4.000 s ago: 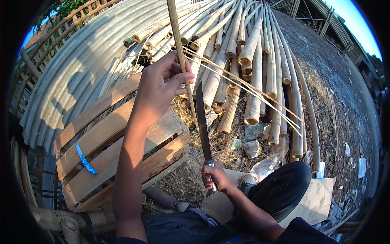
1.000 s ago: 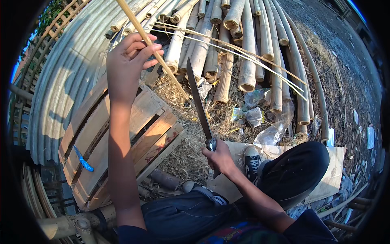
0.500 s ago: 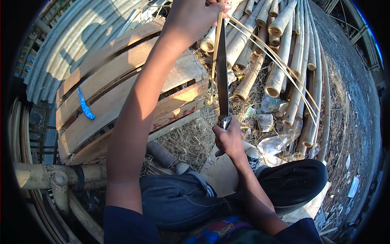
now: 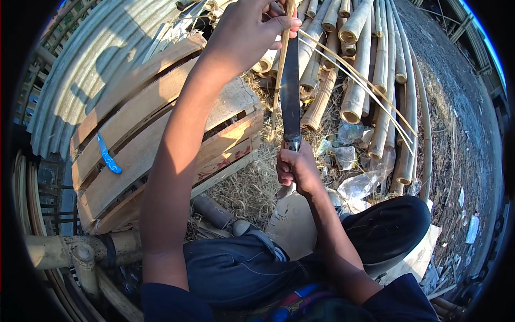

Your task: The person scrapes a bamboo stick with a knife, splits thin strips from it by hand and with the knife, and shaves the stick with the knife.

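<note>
Strip (image 4: 277, 80) slants, nearly upright, past the right edge of the crate (image 4: 139, 161), pinched in the grip of the left hand (image 4: 249, 35); the grip of the right hand (image 4: 298, 169) wraps the handle of a machete (image 4: 291, 86), blade alongside. Blue knife (image 4: 109, 160) lies near the crate's left edge.

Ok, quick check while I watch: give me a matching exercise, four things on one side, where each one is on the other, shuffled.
Things:
1. bamboo strip
2. long knife
3. blue-handled knife
4. corrugated sheet

Places:
A. lying on the wooden crate
B. at the picture's upper left
C. in the left hand
D. in the right hand

Pairs: 1-C, 2-D, 3-A, 4-B
</note>
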`<act>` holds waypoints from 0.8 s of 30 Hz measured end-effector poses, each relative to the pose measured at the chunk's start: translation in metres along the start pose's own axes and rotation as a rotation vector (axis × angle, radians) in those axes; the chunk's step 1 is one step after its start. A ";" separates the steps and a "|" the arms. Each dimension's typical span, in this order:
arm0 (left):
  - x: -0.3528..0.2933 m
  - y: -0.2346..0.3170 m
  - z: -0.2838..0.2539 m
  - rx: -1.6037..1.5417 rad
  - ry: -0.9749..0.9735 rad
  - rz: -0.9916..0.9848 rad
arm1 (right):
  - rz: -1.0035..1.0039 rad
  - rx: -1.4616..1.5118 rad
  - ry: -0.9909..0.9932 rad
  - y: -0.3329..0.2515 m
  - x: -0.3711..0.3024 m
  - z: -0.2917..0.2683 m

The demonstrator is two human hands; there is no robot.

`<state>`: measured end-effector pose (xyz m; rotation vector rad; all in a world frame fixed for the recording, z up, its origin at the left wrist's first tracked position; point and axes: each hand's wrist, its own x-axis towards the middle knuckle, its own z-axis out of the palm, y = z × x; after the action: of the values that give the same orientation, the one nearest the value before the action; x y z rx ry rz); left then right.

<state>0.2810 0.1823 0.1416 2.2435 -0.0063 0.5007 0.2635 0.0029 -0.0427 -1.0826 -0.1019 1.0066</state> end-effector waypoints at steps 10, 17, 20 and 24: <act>-0.009 -0.021 0.017 -0.219 0.071 0.042 | 0.031 -0.280 0.211 0.071 0.009 -0.039; 0.000 -0.014 0.014 -0.160 0.054 0.100 | -0.068 -0.065 0.138 0.020 0.015 0.003; -0.001 -0.018 0.016 -0.217 0.041 0.082 | 0.041 -0.231 0.205 0.085 0.029 -0.047; -0.005 -0.019 0.020 -0.145 0.124 0.067 | 0.010 -0.295 0.307 0.087 0.019 -0.043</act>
<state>0.2865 0.1795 0.1137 2.0725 -0.0524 0.6546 0.2423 -0.0050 -0.1388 -1.4973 0.0057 0.8384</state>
